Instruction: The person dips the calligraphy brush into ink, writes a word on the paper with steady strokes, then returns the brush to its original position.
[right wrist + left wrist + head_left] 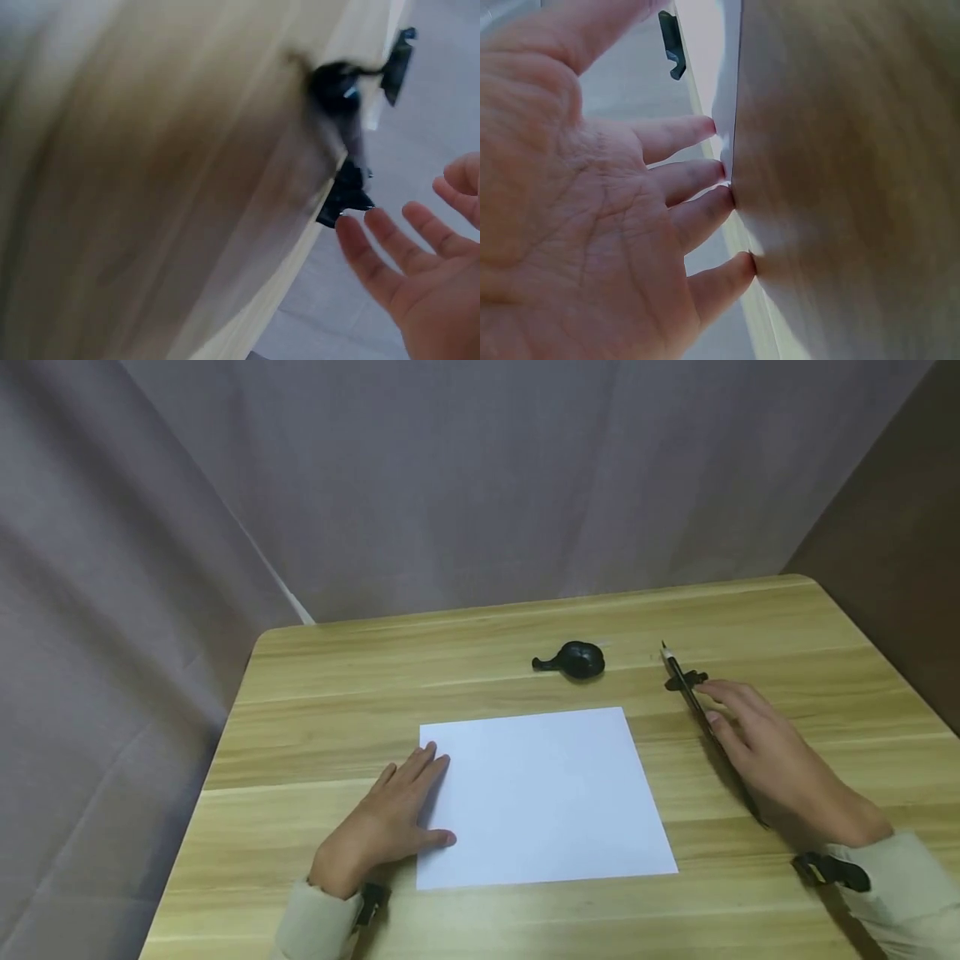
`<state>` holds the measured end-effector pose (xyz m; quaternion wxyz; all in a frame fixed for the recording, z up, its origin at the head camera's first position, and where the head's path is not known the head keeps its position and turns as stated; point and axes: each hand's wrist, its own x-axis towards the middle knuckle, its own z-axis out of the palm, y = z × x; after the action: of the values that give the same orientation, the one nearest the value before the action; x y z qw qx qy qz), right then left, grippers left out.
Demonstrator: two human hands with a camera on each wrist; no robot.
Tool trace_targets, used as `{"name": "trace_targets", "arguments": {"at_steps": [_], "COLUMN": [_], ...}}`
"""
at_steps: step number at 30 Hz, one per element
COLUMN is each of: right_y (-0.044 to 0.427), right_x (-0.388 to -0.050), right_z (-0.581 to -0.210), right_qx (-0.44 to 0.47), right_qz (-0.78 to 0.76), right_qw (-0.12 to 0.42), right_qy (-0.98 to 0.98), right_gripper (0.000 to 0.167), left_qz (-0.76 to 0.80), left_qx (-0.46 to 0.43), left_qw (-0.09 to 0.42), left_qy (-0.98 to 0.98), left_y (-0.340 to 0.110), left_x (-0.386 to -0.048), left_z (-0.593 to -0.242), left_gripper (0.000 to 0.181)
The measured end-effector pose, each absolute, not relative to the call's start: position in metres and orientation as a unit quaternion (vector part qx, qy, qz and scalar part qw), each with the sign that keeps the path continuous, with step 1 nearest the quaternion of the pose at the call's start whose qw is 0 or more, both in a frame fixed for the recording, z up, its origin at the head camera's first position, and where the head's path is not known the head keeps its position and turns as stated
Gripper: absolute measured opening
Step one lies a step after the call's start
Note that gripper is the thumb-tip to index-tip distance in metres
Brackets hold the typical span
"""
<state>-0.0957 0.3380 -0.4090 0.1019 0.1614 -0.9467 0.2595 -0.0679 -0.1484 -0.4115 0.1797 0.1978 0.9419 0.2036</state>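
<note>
A white sheet of paper (540, 802) lies on the wooden table. My left hand (390, 818) rests at its left edge, fingers spread. In the left wrist view, fingertips (718, 171) touch down around the paper's edge. Near the right of the table, a dark writing brush (693, 700) with a pale-based, dark tip leans on a small black brush rest (697, 678). My right hand (780, 760) is beside the brush, its thumb against or very near the handle. Its index fingertip is by the rest (346, 196); the fingers are extended, and the thumb is hidden in the right wrist view.
Behind the paper sits a small black gourd-shaped dish (582, 660), its stem toward the left. Grey curtain (480, 485) hangs along the table's back and left side. A brown panel (900, 543) stands at the right.
</note>
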Motion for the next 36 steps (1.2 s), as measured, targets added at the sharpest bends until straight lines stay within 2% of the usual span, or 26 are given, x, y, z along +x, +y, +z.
{"name": "trace_targets", "arguments": {"at_steps": [3,8,16,17,18,19,20,25,26,29,32,36], "right_y": [0.345,0.356,0.366,0.367,0.368,0.369,0.37,0.38,0.383,0.387,0.388,0.386], "right_x": [-0.099,-0.103,-0.118,-0.119,-0.12,-0.12,-0.121,-0.126,-0.127,-0.131,-0.139,-0.15], "right_z": [-0.411,-0.417,-0.419,-0.419,-0.418,-0.417,-0.416,-0.412,-0.412,-0.412,-0.415,-0.42], "right_qx": [0.207,0.278,0.349,0.361,0.37,0.381,0.388,0.434,0.441,0.471,0.503,0.541], "right_qz": [0.236,0.2,0.154,0.146,0.134,0.12,0.101,-0.001,-0.017,-0.05,-0.072,-0.099], "right_qw": [0.124,0.158,0.147,0.144,0.14,0.136,0.132,0.132,0.133,0.144,0.171,0.203], "right_qy": [-0.942,-0.926,-0.913,-0.91,-0.909,-0.907,-0.907,-0.891,-0.888,-0.869,-0.844,-0.81], "right_gripper": [0.038,0.049,0.061,0.06,0.049,0.049,0.038,0.05,0.044,0.047,0.062,0.06], "left_qz": [0.219,0.235,0.237,0.24,0.243,0.243,0.245,0.235,0.232,0.228,0.223,0.219], "left_qx": [0.198,0.2,0.206,0.208,0.209,0.209,0.209,0.209,0.209,0.21,0.208,0.206], "left_qw": [0.186,0.196,0.196,0.197,0.199,0.201,0.202,0.206,0.207,0.209,0.211,0.213], "left_qy": [0.937,0.931,0.929,0.927,0.926,0.926,0.925,0.927,0.927,0.927,0.929,0.93], "left_y": [-0.148,-0.148,-0.154,-0.154,-0.155,-0.155,-0.156,-0.152,-0.152,-0.151,-0.152,-0.154], "left_x": [-0.067,-0.065,-0.068,-0.068,-0.068,-0.068,-0.068,-0.07,-0.07,-0.072,-0.072,-0.071], "left_z": [-0.414,-0.414,-0.413,-0.414,-0.414,-0.414,-0.414,-0.416,-0.416,-0.416,-0.415,-0.414], "left_gripper": [0.101,0.102,0.103,0.102,0.102,0.102,0.102,0.102,0.102,0.103,0.103,0.103]}}
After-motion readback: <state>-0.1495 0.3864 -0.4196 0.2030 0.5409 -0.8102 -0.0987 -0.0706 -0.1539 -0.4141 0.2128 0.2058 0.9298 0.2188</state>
